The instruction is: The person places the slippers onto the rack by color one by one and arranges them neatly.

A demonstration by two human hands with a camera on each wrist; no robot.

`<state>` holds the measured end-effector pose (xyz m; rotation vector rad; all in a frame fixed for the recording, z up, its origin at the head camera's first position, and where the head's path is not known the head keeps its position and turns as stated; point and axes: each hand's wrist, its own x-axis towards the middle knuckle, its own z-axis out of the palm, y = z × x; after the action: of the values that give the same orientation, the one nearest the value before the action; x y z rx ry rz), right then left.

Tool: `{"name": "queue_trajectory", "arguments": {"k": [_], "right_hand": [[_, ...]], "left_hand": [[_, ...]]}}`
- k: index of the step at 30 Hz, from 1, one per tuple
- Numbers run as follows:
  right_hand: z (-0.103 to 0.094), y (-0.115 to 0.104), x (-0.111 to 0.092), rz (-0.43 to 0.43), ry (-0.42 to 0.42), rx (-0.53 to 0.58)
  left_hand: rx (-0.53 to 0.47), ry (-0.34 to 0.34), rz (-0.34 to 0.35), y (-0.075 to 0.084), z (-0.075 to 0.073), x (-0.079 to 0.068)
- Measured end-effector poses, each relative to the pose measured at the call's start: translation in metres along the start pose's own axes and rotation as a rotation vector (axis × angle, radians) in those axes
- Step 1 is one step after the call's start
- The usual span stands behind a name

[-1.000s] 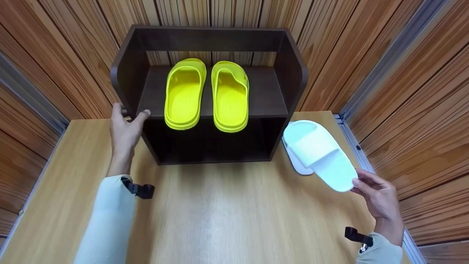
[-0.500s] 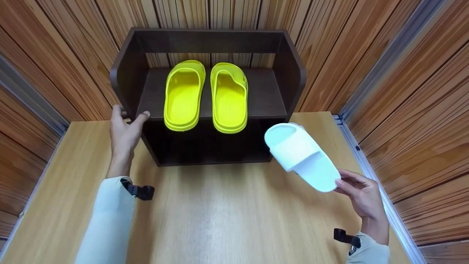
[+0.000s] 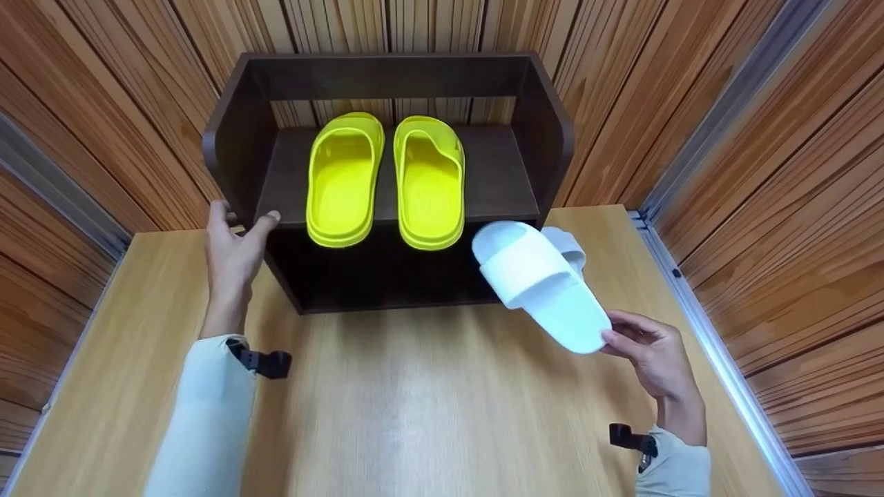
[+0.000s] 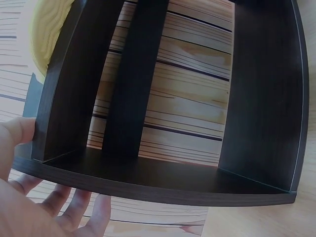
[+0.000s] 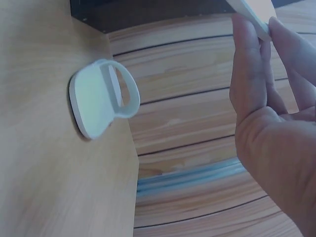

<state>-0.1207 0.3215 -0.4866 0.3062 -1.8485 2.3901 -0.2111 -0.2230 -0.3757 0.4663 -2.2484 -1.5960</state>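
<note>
My left hand (image 3: 233,269) grips the front left side of a dark brown shoe rack (image 3: 387,76); in the left wrist view the thumb lies on one face of the side panel, the fingers on the other. Between thumb and fingers, my right hand (image 3: 652,355) pinches the heel end of a white slide sandal (image 3: 528,269). That sandal is raised and tilted, its toe overlapping the rack's lower right opening. A second white slide sandal (image 5: 91,101) rests on the table right of the rack, partly hidden in the head view. Two yellow clogs (image 3: 342,186) stand side by side on the upper shelf, heels toward me.
The rack stands on a light wood table (image 3: 387,414) against a wood-plank wall (image 3: 442,27). Another plank wall (image 3: 794,228) rises on the right, with a metal rail (image 3: 715,352) along the table's edge. The lower compartment (image 3: 387,276) is dark inside.
My right hand has carried the white slide sandal leftward, from beside the rack to in front of its lower right corner. The left hand keeps its grip on the rack.
</note>
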Motion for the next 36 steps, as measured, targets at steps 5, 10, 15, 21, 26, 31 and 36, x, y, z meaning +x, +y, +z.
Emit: {"name": "queue_trajectory", "arguments": {"k": [5,10,15,21,26,31,36], "right_hand": [[0.01,0.003,0.003,0.031,-0.005,-0.03],[0.023,0.011,0.006,0.066,-0.011,-0.041],[0.036,0.019,0.012,0.077,0.034,-0.033],[0.053,0.025,0.019,0.087,0.082,-0.037],[0.07,0.03,0.024,0.117,0.126,-0.008],[0.087,0.039,0.029,0.146,0.196,0.061],[0.103,0.051,0.033,0.173,0.259,0.154]], "left_hand": [[0.014,-0.002,-0.01,0.001,0.001,0.0],[0.013,-0.003,-0.003,0.001,0.001,0.0],[0.004,-0.012,-0.014,0.0,0.0,0.0],[0.001,-0.011,-0.01,0.0,0.0,0.0],[-0.005,-0.003,0.005,0.0,0.0,0.0],[-0.006,-0.003,0.009,0.001,0.001,-0.001],[0.0,0.007,0.014,0.001,0.001,-0.001]]}}
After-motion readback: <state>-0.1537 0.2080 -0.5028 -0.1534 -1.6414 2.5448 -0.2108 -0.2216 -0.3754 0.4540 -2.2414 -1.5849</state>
